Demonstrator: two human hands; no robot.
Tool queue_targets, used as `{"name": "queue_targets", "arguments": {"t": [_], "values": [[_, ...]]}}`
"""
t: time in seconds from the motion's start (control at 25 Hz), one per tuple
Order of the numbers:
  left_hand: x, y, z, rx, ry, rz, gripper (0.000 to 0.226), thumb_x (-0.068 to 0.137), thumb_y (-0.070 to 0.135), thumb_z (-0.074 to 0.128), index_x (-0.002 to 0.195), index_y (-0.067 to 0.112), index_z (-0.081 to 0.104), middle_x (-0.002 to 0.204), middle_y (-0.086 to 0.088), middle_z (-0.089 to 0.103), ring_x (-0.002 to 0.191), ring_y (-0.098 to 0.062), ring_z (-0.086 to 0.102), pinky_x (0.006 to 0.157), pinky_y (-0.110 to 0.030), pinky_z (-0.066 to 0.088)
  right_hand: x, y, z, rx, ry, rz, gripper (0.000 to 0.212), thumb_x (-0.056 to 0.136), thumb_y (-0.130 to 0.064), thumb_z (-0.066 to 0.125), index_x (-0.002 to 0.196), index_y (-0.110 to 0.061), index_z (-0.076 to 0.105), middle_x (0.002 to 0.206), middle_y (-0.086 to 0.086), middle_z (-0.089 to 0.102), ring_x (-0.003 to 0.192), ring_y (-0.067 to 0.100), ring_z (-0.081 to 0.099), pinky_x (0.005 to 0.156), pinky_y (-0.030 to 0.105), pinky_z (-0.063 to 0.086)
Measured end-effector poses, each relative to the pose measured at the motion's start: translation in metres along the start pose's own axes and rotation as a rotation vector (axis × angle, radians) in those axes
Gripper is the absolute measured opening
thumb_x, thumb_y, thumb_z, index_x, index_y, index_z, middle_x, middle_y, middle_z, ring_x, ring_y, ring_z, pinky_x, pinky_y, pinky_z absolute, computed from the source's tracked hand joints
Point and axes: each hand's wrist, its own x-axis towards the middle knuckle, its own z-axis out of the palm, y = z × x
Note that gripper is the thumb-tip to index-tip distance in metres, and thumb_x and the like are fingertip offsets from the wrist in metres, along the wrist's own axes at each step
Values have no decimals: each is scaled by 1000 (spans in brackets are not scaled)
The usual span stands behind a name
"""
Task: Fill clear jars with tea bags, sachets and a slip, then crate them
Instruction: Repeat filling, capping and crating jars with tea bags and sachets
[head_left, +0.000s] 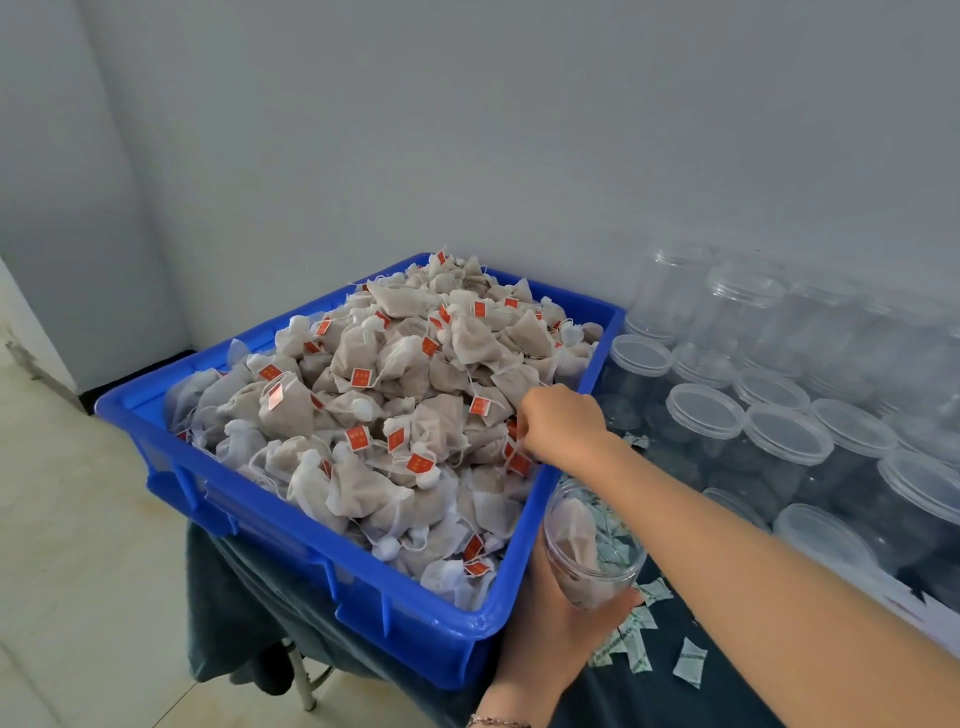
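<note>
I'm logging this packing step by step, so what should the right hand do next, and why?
Probably lift one tea bag out and drop it into the jar. The right hand is curled into the heap of tea bags in the blue crate, and the left hand holds the open jar beside it, only partly filled.

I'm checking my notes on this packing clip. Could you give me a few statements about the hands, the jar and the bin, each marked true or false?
1. The left hand holds an open clear jar beside the blue bin. True.
2. The held jar is empty. False: at least one tea bag already lies inside it.
3. The right hand reaches into the heap of tea bags in the bin. True.
4. The bin is nearly empty. False: tea bags are piled above its rim.
5. The clear jars on the right stand with lids on. True.
6. The small sachets lie inside the blue bin. False: they are scattered on the dark cloth near the held jar.
</note>
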Motion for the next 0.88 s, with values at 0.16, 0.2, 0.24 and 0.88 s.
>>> {"name": "queue_targets", "arguments": {"t": [0.16,0.2,0.24,0.88], "values": [[0,1,-1,-13,9,27,114,58,58,78,149,30,16,149,22,24,138,9,20,117,-24,21,-18,29,-27,424,190,17,9,91,-16,59,96,-15,67,89,-3,63,74,8,59,68,22,47],[0,2,-1,-18,6,31,114,58,57,78,149,29,16,149,21,24,139,7,20,118,-25,20,-26,36,-38,492,240,3,6,90,-17,61,93,-16,67,85,-5,62,71,6,58,66,21,48],[0,2,-1,-28,4,35,114,58,57,79,149,28,17,150,19,25,139,5,21,118,-27,21,-35,43,-48,567,285,-17,3,89,-19,63,88,-18,66,82,-6,63,67,6,59,64,21,51],[6,-1,2,49,35,17,100,56,49,81,141,19,38,134,6,48,129,-7,43,108,-35,38,-27,13,-22,402,43,-153,22,94,-21,53,113,-18,63,100,-2,66,86,12,63,75,26,51]]}}
